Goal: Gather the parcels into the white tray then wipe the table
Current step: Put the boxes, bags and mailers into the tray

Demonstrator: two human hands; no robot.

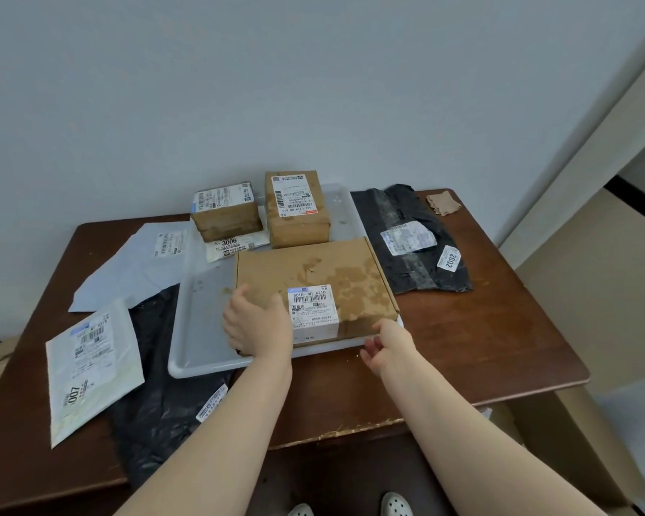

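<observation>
A person stands at a dark brown wooden tabletop (481, 329) set against a pale wall, both bare forearms reaching forward. A shallow white tray (187, 351) sits in the middle of it.

Inside the tray, at the near right, lies a large flat cardboard box (313, 270) with a stained top and a shipping label. The left hand (256, 324) grips the box's near left corner, fingers curled over its edge. The right hand (384, 348) hangs just beside the box's near right corner, at the tray rim, fingers loosely bent and holding nothing.

Further back in the tray a tall cardboard box (296, 210) stands just behind the flat one. To its left, at the tray's far left corner, a small cardboard box (226, 214) rests on a white envelope (235, 245) marked 3006.

Four parcels are outside the tray. A grey mailer (135, 270) lies flat on the left, with a white mailer (90, 366) marked 007 nearer the front edge. Between that and the tray lies a black bag (157, 404), partly under the tray and hanging over the near edge. On the right, touching the tray's side, lies a second black bag (410, 232) labelled 2002.

A small brown cloth (443, 203) sits at the far right corner, well apart from both hands.
</observation>
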